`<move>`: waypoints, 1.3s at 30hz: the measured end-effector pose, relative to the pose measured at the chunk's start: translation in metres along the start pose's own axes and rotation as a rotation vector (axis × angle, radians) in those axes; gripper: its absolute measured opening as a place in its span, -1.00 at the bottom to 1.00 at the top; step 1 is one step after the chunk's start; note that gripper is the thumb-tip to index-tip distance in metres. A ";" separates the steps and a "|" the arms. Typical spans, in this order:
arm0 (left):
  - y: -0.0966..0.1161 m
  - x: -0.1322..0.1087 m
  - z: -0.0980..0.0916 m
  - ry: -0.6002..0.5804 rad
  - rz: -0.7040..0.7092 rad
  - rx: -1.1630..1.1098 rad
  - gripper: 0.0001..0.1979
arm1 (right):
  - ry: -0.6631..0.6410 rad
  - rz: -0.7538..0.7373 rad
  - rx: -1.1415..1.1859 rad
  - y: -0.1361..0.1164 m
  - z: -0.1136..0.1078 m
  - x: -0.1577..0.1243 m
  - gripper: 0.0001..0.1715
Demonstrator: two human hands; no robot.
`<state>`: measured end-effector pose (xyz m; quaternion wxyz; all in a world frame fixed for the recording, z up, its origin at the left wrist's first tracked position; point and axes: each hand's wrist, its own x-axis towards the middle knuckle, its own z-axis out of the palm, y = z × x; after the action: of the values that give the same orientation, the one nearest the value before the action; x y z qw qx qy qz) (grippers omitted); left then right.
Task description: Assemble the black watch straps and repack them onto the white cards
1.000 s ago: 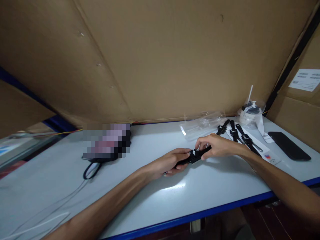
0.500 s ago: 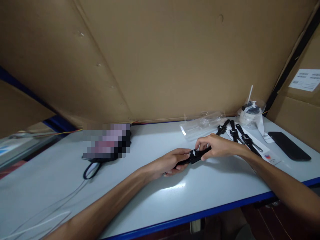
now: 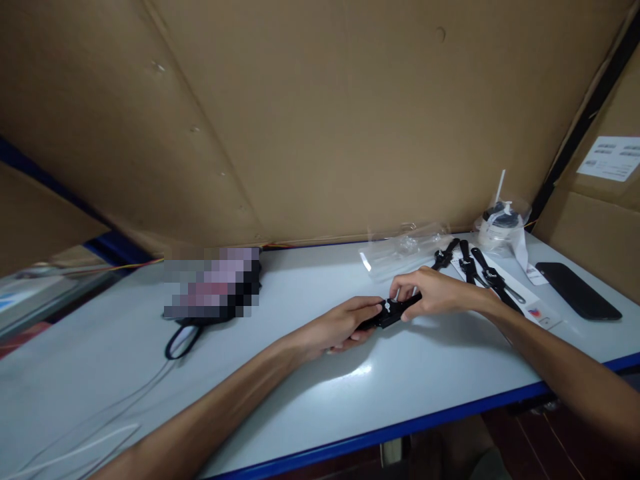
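Just above the table, my left hand (image 3: 353, 322) is closed round one handle of a black spokeshave (image 3: 391, 312), thumb on top and fingers underneath. At the tool's other end, my right hand (image 3: 425, 290) grips the far handle between thumb and curled fingers. A silvery screw or cap shows on the spokeshave's middle body. Both handles are mostly covered by my hands. Beyond my right hand lie several similar black spokeshaves (image 3: 469, 268), partly on a white printed card (image 3: 537, 311).
Clear plastic bags (image 3: 407, 250) lie at the back. A plastic-wrapped cup with a straw (image 3: 500, 227) stands in the back right corner, and a black phone (image 3: 577, 291) lies at the right. To the left is a dark pouch (image 3: 255, 275) with a strap loop, partly pixelated. Cardboard (image 3: 320, 120) walls the back.
Almost nothing differs. Both hands keep their hold on the spokeshave, and the whole view has shifted very slightly.
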<state>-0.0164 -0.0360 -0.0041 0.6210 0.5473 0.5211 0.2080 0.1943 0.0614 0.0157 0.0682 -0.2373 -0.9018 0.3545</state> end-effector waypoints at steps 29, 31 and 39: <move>0.000 0.000 0.000 0.018 -0.031 0.032 -0.74 | 0.093 -0.223 -0.040 -0.007 0.002 -0.002 -0.65; 0.001 0.000 0.000 0.012 -0.033 0.028 -0.73 | 0.122 -0.239 -0.070 -0.006 0.004 -0.001 -0.75; 0.005 -0.002 0.002 0.017 -0.055 0.022 -0.73 | 0.207 -0.213 -0.089 -0.005 0.008 0.001 -0.87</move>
<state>-0.0139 -0.0369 0.0012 0.6157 0.5380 0.5436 0.1898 0.1898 0.0542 0.0132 0.1873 -0.1781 -0.9250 0.2786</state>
